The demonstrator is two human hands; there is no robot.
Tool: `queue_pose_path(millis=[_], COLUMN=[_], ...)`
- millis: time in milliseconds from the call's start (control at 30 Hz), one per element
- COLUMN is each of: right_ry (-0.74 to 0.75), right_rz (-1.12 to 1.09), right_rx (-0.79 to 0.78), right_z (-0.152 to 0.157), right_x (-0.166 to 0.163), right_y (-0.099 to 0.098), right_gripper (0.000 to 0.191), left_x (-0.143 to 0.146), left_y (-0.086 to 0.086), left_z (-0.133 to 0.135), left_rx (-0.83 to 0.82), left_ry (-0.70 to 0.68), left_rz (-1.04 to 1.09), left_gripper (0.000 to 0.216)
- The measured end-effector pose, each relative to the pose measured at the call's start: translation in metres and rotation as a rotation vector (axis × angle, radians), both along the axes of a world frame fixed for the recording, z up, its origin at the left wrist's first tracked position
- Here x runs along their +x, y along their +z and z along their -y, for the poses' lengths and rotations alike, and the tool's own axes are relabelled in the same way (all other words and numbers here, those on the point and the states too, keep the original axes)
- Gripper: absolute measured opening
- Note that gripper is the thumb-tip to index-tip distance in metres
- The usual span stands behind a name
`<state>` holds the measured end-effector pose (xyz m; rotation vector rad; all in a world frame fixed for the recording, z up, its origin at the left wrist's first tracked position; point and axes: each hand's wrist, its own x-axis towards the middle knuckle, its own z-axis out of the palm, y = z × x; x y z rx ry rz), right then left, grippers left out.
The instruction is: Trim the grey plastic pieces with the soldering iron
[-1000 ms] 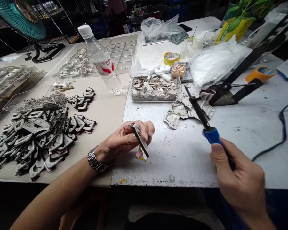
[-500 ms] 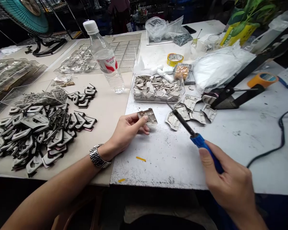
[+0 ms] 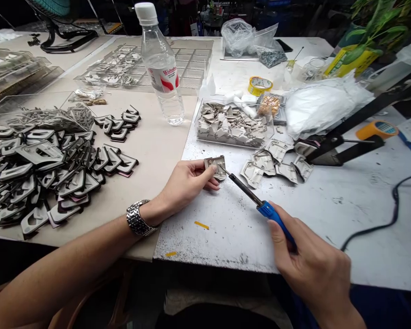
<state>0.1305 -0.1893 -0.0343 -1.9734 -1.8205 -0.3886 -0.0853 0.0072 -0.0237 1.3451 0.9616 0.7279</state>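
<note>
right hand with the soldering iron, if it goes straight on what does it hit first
The soldering iron in the right hand points at the grey plate in the left hand, so that plate comes first, though depth is hard to judge here.

Past the left hand, narrow gap between water bottle and plastic tray

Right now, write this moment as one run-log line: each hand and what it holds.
left hand: small grey plate | right hand: blue-handled soldering iron, tip at plate
</note>
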Motion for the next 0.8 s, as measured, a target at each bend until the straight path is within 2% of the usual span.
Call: queue_pose_path(millis=[467, 800], right_ry=[-0.014, -0.02], right_rz=[-0.009, 0.011], right_rx=[-0.026, -0.014], right_z=[-0.0008, -0.0018], right_x=[-0.0017, -0.001], right_y=[0.0015, 0.0003], right_gripper=[0.039, 0.038], left_x=[-0.0007, -0.0021], left_y=[0.0084, 0.0045], left_z=[-0.0003, -0.0019], left_rx=[-0.124, -0.153], left_ry=[-0.004, -0.016], left_rz=[0.011, 0.035], left_gripper=[0.033, 0.036])
